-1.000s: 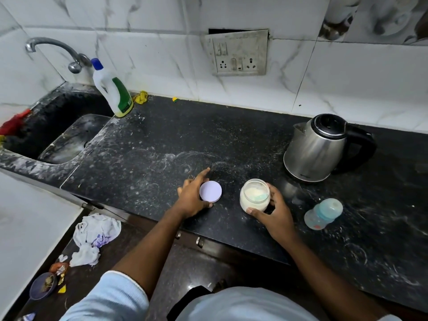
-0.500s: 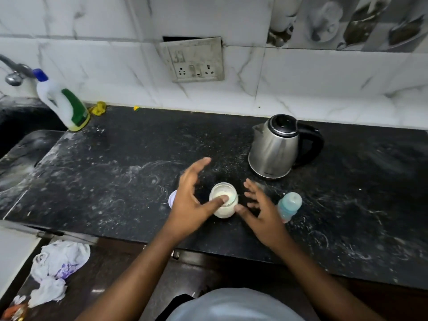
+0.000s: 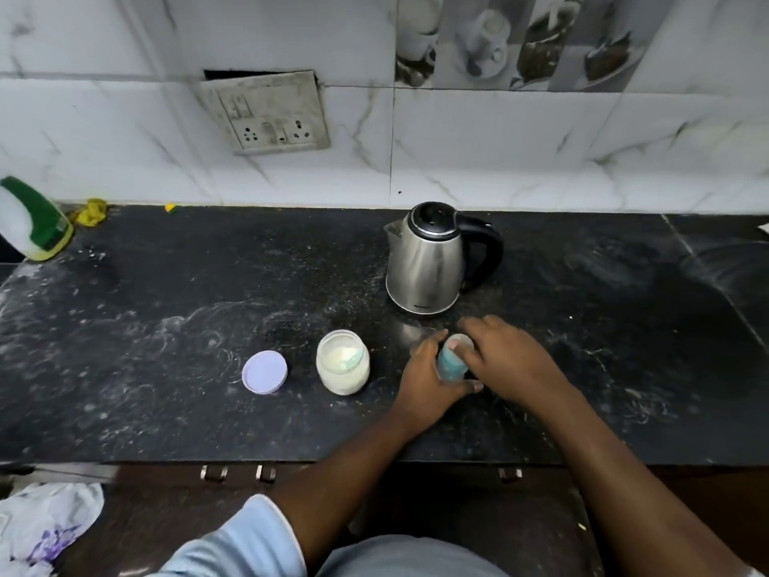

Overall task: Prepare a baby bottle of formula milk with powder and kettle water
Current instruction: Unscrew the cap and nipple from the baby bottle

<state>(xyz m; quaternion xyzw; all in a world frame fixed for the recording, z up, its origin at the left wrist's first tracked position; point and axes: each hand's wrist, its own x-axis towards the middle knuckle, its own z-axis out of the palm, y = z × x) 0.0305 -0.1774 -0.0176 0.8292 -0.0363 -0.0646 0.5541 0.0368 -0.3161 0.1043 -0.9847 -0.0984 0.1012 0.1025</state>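
While both my hands close around the bottle (image 3: 452, 361), it sits on the counter (image 3: 166, 326) just in front of the kettle (image 3: 426, 260), a little toward me from its base. My left hand (image 3: 428, 381) wraps the bottle's left side, thumb along the near edge and fingers curled against the teal body, so it is clamped on the bottle. My right hand (image 3: 505, 360) comes over from the other side, its fingers bent onto the pale top end of the bottle and gripping there too; whether the bottle stands upright or leans I cannot tell, since my hands cover most of it. Left of the kettle and nearer to me stands the jar (image 3: 342, 362), open, with pale powder inside and what looks like a greenish scoop (image 3: 353, 360) lying in it. Further left of the kettle, just beside the jar but not touching it, the lilac lid (image 3: 265, 371) lies flat on the counter. The kettle itself stands upright with its black lid down, spout pointing left and handle to the right. Far left of the kettle, at the counter's back edge, a white and green squeeze bottle (image 3: 33, 222) leans, with a yellow scrap (image 3: 91, 210) next to it. On the wall behind the kettle and to its left hangs a socket plate (image 3: 266, 112).
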